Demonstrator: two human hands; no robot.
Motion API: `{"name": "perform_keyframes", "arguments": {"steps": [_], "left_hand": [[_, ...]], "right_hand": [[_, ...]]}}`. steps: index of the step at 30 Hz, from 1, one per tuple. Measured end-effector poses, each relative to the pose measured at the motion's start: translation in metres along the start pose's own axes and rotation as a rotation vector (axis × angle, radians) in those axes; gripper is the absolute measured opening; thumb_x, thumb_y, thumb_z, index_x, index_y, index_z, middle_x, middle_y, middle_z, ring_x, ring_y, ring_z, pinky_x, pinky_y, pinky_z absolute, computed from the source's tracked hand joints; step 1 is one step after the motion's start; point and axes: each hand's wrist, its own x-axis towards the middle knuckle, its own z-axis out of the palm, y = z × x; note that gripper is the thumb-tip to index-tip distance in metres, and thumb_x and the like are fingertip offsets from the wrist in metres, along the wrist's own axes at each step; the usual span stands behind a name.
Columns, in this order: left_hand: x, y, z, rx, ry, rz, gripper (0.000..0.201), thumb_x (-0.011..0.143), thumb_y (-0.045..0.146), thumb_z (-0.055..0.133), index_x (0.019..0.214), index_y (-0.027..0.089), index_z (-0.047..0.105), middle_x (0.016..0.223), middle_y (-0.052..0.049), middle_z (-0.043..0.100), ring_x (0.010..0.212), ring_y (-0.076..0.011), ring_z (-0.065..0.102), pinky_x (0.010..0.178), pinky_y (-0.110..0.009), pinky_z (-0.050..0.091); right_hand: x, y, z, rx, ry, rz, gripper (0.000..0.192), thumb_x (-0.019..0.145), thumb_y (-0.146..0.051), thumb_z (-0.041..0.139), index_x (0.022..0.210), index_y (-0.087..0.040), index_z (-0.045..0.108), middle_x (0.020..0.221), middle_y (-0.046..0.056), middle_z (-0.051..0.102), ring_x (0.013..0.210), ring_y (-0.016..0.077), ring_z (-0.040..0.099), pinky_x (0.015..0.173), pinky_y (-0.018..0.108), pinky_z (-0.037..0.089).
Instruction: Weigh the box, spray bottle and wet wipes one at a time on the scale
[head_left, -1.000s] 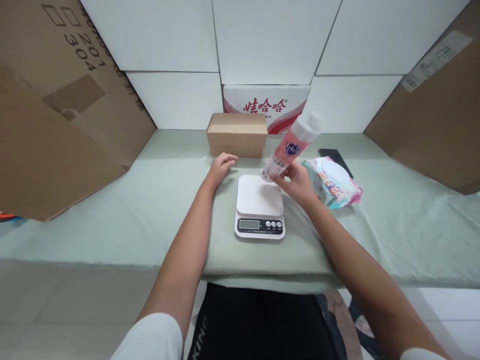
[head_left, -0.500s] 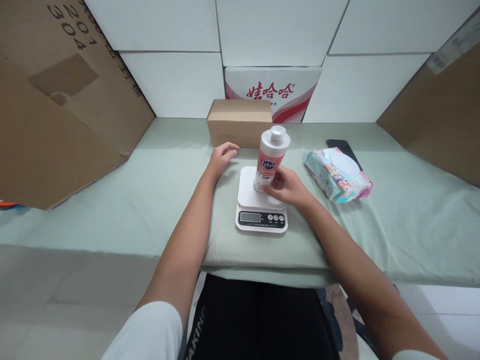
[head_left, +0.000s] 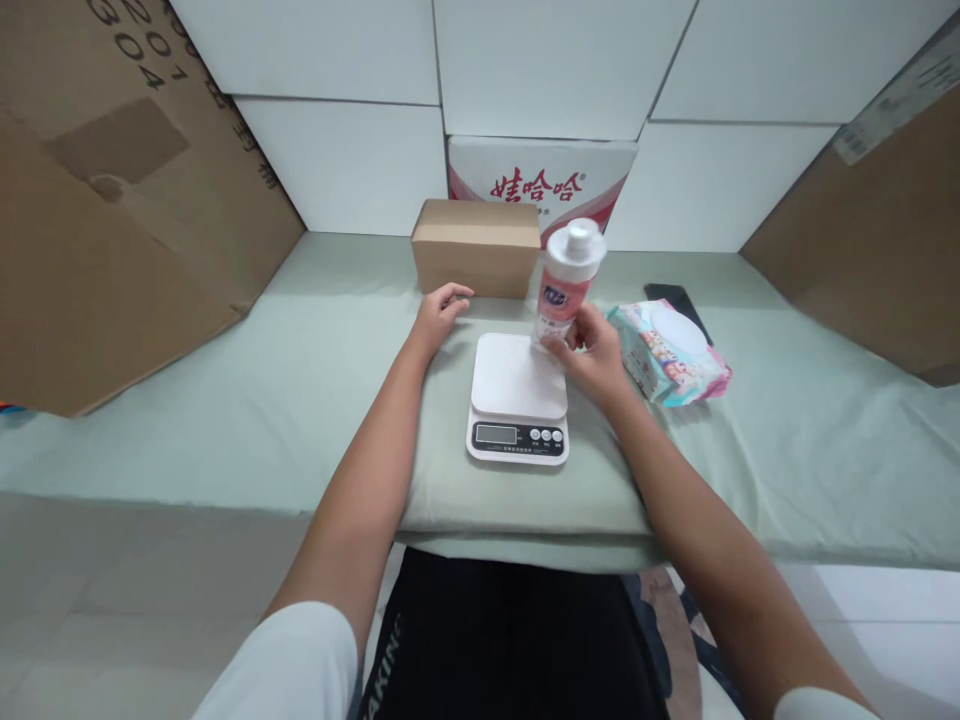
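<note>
My right hand (head_left: 595, 353) grips the lower part of a white bottle (head_left: 566, 287) with a pink label, its cap upward and tilted a little to the right. The bottle is at the back right corner of a white digital kitchen scale (head_left: 520, 385); whether its base touches the scale I cannot tell. The scale's plate bears nothing else, and no digits can be read on its display. My left hand (head_left: 441, 315) rests on the cloth, fingers loosely stretched out and holding nothing, just in front of a small brown cardboard box (head_left: 472, 262).
Right of my right hand lies a pack of wet wipes (head_left: 667, 355), with a black phone (head_left: 679, 308) partly behind it. A white and red carton (head_left: 540, 165) stands against the wall. Large cardboard boxes flank the green cloth on the left (head_left: 135, 230) and right (head_left: 870, 240).
My right hand has lifted the bottle off the middle of the scale and moved it right and back. My left hand has stayed in place.
</note>
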Motion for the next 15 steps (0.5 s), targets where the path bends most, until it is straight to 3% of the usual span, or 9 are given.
{"name": "perform_keyframes", "arguments": {"steps": [3, 7, 15], "left_hand": [[-0.001, 0.001, 0.000, 0.003, 0.014, -0.002, 0.024, 0.080, 0.032, 0.061, 0.096, 0.020, 0.074, 0.065, 0.003, 0.040, 0.064, -0.0141, 0.038, 0.065, -0.029, 0.032], [-0.003, 0.006, 0.001, 0.001, 0.021, -0.023, 0.027, 0.079, 0.035, 0.061, 0.097, 0.020, 0.074, 0.067, 0.002, 0.044, 0.067, -0.0153, 0.040, 0.067, -0.030, 0.033], [-0.004, 0.008, 0.001, -0.001, -0.004, -0.049, 0.027, 0.079, 0.035, 0.060, 0.098, 0.020, 0.073, 0.066, 0.002, 0.042, 0.066, -0.0153, 0.039, 0.068, -0.031, 0.034]], "right_hand": [[0.007, 0.018, -0.005, -0.079, 0.147, 0.070, 0.042, 0.081, -0.044, 0.073, 0.115, -0.022, 0.061, 0.085, -0.001, 0.061, 0.064, 0.0138, 0.045, 0.065, 0.031, 0.042], [0.011, 0.039, -0.008, -0.165, 0.231, 0.174, 0.046, 0.078, -0.046, 0.070, 0.115, -0.021, 0.058, 0.104, 0.006, 0.070, 0.068, 0.0156, 0.050, 0.068, 0.034, 0.046], [0.013, 0.058, -0.007, -0.260, 0.209, 0.250, 0.049, 0.078, -0.046, 0.069, 0.118, -0.021, 0.056, 0.108, 0.009, 0.071, 0.080, 0.0214, 0.060, 0.075, 0.036, 0.050]]}}
